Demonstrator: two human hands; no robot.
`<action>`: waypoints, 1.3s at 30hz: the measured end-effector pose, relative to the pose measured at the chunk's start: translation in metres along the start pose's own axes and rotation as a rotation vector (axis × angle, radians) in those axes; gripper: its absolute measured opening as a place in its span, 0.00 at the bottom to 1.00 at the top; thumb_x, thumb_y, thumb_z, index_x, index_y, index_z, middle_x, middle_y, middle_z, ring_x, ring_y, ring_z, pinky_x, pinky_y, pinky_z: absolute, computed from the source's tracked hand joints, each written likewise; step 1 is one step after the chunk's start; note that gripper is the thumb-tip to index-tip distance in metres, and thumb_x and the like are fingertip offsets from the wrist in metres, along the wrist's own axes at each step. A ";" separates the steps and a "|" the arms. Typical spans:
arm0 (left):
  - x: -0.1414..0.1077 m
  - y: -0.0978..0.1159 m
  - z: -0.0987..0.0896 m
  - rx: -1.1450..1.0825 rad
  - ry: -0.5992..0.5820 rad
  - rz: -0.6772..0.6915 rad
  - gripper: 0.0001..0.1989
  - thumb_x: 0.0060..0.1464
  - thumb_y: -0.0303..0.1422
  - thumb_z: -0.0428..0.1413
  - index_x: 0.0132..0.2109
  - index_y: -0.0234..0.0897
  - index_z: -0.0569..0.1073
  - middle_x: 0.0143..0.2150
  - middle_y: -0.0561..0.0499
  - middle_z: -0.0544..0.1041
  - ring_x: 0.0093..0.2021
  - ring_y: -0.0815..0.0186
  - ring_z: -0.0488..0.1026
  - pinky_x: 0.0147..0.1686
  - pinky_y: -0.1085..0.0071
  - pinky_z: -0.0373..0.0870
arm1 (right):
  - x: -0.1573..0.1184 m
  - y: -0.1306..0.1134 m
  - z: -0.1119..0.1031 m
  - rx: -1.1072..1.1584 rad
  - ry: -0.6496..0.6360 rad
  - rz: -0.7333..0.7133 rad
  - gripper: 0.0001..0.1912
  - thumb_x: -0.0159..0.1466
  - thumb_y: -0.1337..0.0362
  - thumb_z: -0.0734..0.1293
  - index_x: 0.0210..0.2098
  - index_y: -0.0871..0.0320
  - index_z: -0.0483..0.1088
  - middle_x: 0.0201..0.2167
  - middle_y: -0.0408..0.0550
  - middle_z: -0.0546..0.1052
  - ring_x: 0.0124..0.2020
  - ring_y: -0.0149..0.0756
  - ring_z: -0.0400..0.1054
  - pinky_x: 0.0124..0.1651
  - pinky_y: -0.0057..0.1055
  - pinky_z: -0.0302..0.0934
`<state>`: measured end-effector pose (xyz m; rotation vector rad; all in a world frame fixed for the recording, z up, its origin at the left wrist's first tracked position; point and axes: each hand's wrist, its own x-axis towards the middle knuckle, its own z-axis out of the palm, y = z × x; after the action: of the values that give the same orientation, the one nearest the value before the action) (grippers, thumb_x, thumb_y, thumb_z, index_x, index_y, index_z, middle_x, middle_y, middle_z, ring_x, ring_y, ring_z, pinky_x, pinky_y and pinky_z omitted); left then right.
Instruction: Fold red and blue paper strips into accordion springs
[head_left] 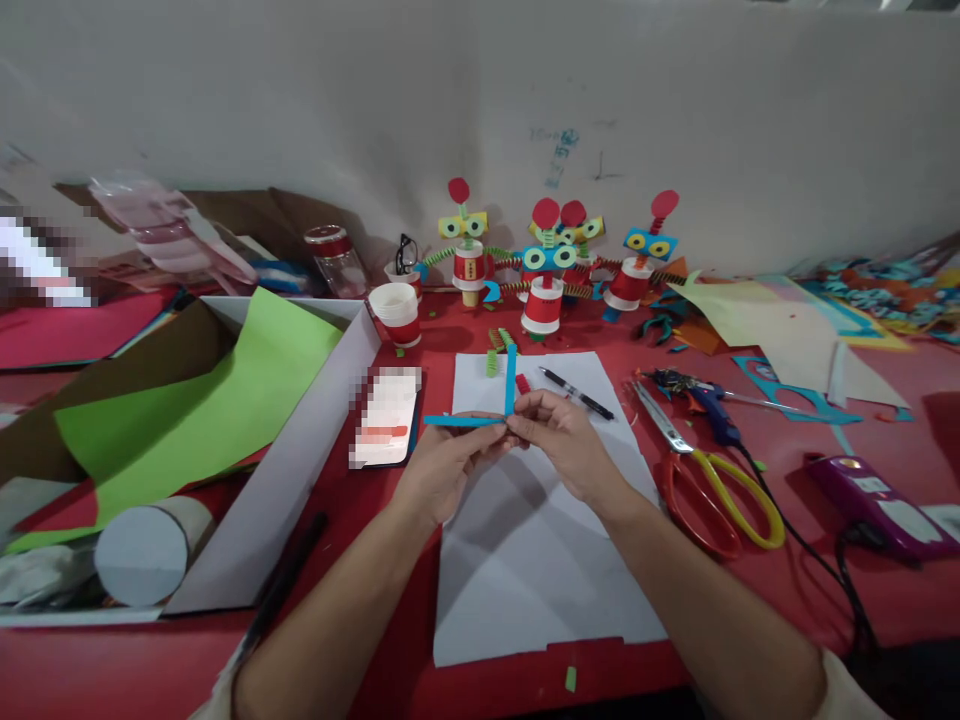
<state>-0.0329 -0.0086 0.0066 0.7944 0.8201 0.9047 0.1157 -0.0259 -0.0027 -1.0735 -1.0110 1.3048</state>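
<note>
Two narrow blue paper strips (511, 378) meet at a right angle, one pointing away from me and one lying to the left. My left hand (454, 455) pinches them near the corner where they join. From the other side, the fingertips of my right hand (559, 435) close on that same corner. Both hands hover over a white sheet (547, 580). Just beyond the strips are folded green paper springs (493, 360) and a small red paper piece (523, 384), partly hidden by my fingers. A black pen (576, 393) rests on the sheet.
Scissors (701, 480), a hot glue gun (697, 400) and a purple device (885, 505) with cables lie right. A phone (386, 415) and an open box (277, 480) with green paper are left. Paper cups (396, 312) and several paper-cup robot figures (544, 300) stand behind.
</note>
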 end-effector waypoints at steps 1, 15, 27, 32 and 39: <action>0.000 -0.001 0.001 0.009 0.017 0.001 0.06 0.42 0.29 0.65 0.31 0.32 0.80 0.31 0.46 0.80 0.33 0.67 0.76 0.40 0.70 0.72 | -0.001 0.000 0.000 -0.014 -0.003 0.003 0.10 0.52 0.61 0.73 0.29 0.58 0.69 0.22 0.38 0.72 0.25 0.27 0.65 0.30 0.27 0.59; 0.002 -0.003 0.005 0.113 0.219 -0.024 0.07 0.37 0.31 0.64 0.21 0.34 0.74 0.20 0.54 0.71 0.23 0.72 0.63 0.26 0.73 0.59 | -0.005 -0.001 0.004 -0.053 0.010 0.057 0.07 0.52 0.63 0.71 0.30 0.57 0.72 0.23 0.40 0.75 0.26 0.28 0.69 0.34 0.29 0.63; 0.002 -0.006 0.004 0.042 0.172 -0.055 0.05 0.37 0.28 0.64 0.21 0.32 0.75 0.21 0.52 0.71 0.23 0.73 0.65 0.24 0.74 0.60 | -0.004 -0.002 0.001 0.049 0.046 0.192 0.10 0.48 0.63 0.74 0.27 0.57 0.70 0.21 0.38 0.73 0.24 0.27 0.67 0.30 0.27 0.58; 0.003 -0.007 0.003 -0.010 0.179 -0.105 0.05 0.36 0.27 0.65 0.23 0.31 0.77 0.22 0.51 0.73 0.24 0.73 0.68 0.25 0.75 0.63 | -0.005 -0.003 0.001 0.057 0.023 0.182 0.09 0.48 0.63 0.73 0.26 0.57 0.71 0.21 0.38 0.72 0.25 0.27 0.67 0.31 0.27 0.58; 0.003 -0.004 0.005 -0.055 0.189 -0.096 0.03 0.36 0.26 0.64 0.24 0.31 0.77 0.22 0.51 0.74 0.25 0.73 0.69 0.28 0.76 0.68 | -0.004 -0.001 0.003 0.007 0.008 0.078 0.03 0.50 0.66 0.70 0.27 0.56 0.74 0.22 0.39 0.73 0.25 0.28 0.66 0.31 0.28 0.60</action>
<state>-0.0259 -0.0092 0.0045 0.6222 0.9859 0.9216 0.1130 -0.0298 -0.0007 -1.1215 -0.9660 1.3646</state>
